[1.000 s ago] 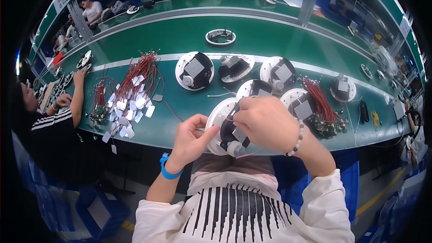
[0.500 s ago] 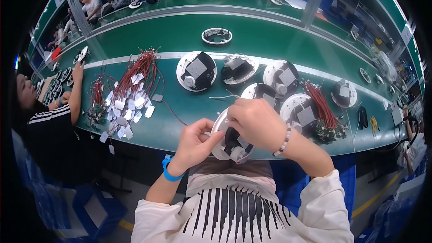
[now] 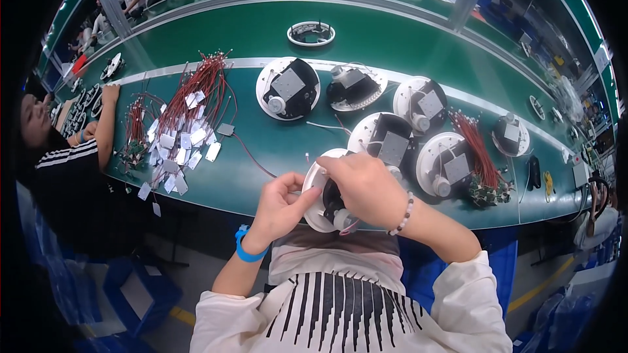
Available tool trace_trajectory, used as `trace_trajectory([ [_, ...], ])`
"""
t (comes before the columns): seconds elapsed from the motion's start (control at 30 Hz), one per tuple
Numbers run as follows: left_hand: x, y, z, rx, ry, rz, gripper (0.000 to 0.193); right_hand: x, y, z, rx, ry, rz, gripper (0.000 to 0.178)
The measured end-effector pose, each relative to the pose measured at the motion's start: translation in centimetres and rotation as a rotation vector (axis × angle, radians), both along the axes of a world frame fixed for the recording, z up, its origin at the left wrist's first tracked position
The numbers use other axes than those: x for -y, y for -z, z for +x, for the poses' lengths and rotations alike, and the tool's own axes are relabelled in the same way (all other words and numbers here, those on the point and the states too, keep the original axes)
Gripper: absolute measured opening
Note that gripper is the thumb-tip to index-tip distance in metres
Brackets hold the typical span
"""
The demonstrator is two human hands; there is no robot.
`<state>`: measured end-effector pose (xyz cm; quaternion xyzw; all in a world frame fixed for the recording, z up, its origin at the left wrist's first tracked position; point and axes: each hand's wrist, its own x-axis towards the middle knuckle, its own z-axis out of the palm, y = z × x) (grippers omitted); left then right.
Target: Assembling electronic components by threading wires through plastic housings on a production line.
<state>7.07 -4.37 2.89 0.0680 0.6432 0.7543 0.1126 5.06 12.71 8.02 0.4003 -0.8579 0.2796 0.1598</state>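
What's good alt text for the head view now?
The left hand holds a round white-and-black unit by its rim, the right hand at its top, at a green table. Similar units and red wire bundles lie beyond.

Co-worker in blk top (image 3: 72,189) L, blue bin (image 3: 118,291) below, yel flr line (image 3: 541,284) R

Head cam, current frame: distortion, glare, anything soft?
Head view: fisheye bends the near edge of the green worktable, corners go black; head view: pale rectangular tags look bright; head view: translucent plastic wrapping at right looks soft, the held white-and-black round unit clearer.
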Motion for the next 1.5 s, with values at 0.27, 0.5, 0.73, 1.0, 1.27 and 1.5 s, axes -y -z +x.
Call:
trace_trajectory([
  [0.27,1.3,-0.5,0.6,0.008,-0.025,-0.015,0.013,1.4,-0.4,0.5,-0.05,0.029,0.007,0.038],
  [0.5,3.2,0.4,0.0,0.001,-0.011,0.063,0.013,4.0,1.8,-0.7,0.049,0.101,-0.257,0.041],
  [0.73,3.6,0.9,-2.9,-0.263,-0.212,-0.152,0.029,4.1,2.5,-2.3,0.158,0.117,-0.309,0.03],
  [1.0,4.6,3.3,-5.0,-0.167,0.164,-0.031,0.02,3.8,2.6,-3.2,0.116,0.127,-0.287,0.023],
  [1.27,4.7,2.8,-5.3,0.17,0.151,0.108,0.012,4.0,2.6,-3.9,0.45,-0.065,-0.603,0.033],
  [1.5,5.7,1.2,-7.4,-0.002,-0.146,-0.433,0.015,3.8,4.0,-5.2,0.45,-0.061,-0.336,0.046],
])
